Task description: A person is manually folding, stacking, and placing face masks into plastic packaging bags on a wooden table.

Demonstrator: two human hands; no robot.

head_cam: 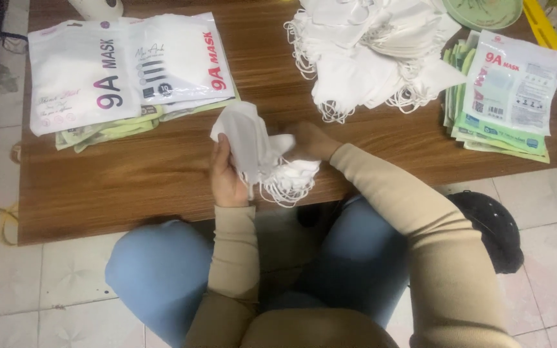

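My left hand (225,175) grips a small stack of folded white face masks (249,138), held upright just above the near edge of a low wooden table (130,174). Their white ear loops (286,188) hang down in a tangle. My right hand (311,140) closes on the same stack from the right side. Both arms wear beige sleeves, and my knees in blue trousers show below the table.
A big loose heap of white masks (369,51) lies at the table's far middle. Printed mask pouches are stacked at far left (124,71) and at right (510,96). A green plate (485,11) sits at the top right. A dark round object (494,225) rests on the tiled floor.
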